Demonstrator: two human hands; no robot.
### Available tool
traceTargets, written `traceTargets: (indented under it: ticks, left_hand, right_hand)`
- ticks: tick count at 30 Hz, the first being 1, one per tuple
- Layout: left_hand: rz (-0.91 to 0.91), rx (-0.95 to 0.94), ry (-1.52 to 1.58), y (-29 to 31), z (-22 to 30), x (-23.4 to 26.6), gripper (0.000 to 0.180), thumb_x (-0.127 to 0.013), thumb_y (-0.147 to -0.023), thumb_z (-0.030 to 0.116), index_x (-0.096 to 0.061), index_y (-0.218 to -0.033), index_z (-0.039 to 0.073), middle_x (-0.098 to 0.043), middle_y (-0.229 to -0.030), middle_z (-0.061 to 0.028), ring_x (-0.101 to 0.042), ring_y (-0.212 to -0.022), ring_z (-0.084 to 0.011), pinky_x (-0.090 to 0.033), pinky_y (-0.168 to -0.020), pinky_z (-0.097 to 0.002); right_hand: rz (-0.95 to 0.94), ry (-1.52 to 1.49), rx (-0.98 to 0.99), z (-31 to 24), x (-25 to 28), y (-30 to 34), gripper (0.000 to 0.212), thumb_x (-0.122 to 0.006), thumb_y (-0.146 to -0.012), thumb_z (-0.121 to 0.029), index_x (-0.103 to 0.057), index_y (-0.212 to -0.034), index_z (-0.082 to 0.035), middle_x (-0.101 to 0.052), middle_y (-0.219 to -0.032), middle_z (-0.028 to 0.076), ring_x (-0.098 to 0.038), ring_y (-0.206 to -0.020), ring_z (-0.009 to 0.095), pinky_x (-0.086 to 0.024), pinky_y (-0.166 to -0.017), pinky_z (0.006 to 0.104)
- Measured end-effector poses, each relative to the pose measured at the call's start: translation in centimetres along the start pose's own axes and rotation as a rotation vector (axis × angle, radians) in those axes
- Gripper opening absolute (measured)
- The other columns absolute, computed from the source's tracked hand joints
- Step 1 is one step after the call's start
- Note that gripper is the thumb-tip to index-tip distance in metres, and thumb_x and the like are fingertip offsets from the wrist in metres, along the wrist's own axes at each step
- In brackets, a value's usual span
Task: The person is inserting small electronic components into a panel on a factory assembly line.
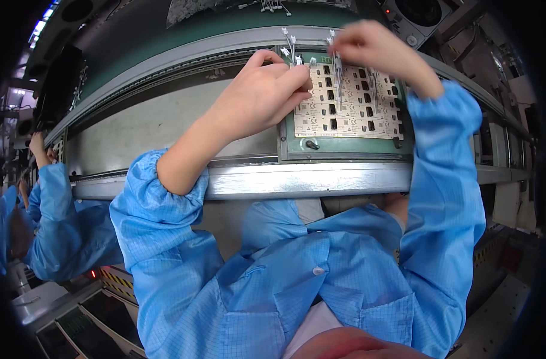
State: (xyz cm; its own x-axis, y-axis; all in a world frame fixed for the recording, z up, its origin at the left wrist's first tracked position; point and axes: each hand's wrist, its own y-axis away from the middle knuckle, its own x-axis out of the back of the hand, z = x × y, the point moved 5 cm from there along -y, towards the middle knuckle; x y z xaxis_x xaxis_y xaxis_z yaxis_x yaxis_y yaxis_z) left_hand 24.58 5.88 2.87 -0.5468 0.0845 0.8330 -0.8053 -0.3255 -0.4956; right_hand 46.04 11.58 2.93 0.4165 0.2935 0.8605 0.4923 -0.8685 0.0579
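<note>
A panel of pale circuit boards (351, 110) with rows of black parts lies in a green fixture (309, 148) in front of me. My left hand (264, 90) is over the panel's left edge, its fingers curled closed; what they hold is hidden. White-plugged wire leads (293, 40) stick up just beyond those fingertips. Above the panel's far edge is my right hand (371, 48), its fingers bent and smeared by motion. Next to them, more wire leads (339, 84) rise from the boards, and whether the fingers grip one is unclear.
Metal rails (309, 181) run across the front and back of the line. Beyond the far rail, a green surface (225, 27) carries a clear bag (195, 11) and loose white-plugged leads (275, 6). At the left, a co-worker's blue sleeve (56, 191) reaches toward the line.
</note>
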Motion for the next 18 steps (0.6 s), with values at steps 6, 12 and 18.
traceTargets:
  ticks: [6,12,18]
  left_hand:
    - [0.121,0.127,0.002,-0.1,1.6,-0.8,0.012,-0.079,-0.087,0.012,-0.067,-0.09,0.011,-0.071,-0.079,0.0006,-0.067,-0.073,-0.0182,-0.043,-0.083,-0.0339]
    - [-0.027,0.201,0.034,1.0,2.3,-2.4,0.008,-0.074,-0.087,0.017,-0.067,-0.089,0.012,-0.064,-0.082,-0.0027,-0.064,-0.087,-0.0245,-0.042,-0.091,-0.0436]
    - [-0.014,0.207,-0.029,2.5,2.5,-2.0,0.006,-0.074,-0.085,0.015,-0.074,-0.09,0.012,-0.069,-0.089,0.0001,-0.061,-0.094,-0.0228,-0.038,-0.094,-0.0468]
  right_hand:
    - [0.507,0.077,0.145,1.4,-0.1,-9.3,0.023,-0.069,-0.086,-0.02,-0.075,-0.097,-0.001,-0.074,-0.096,0.024,-0.073,-0.092,0.041,-0.057,-0.083,0.0477]
    - [0.494,0.344,-0.157,4.3,-1.9,-13.6,0.025,-0.063,-0.081,-0.014,-0.074,-0.094,0.005,-0.071,-0.095,0.031,-0.071,-0.098,0.045,-0.056,-0.087,0.0508]
    - [0.462,0.161,-0.044,5.5,0.2,-12.9,0.028,-0.067,-0.08,-0.02,-0.073,-0.092,0.005,-0.071,-0.094,0.03,-0.07,-0.093,0.046,-0.056,-0.086,0.0507]
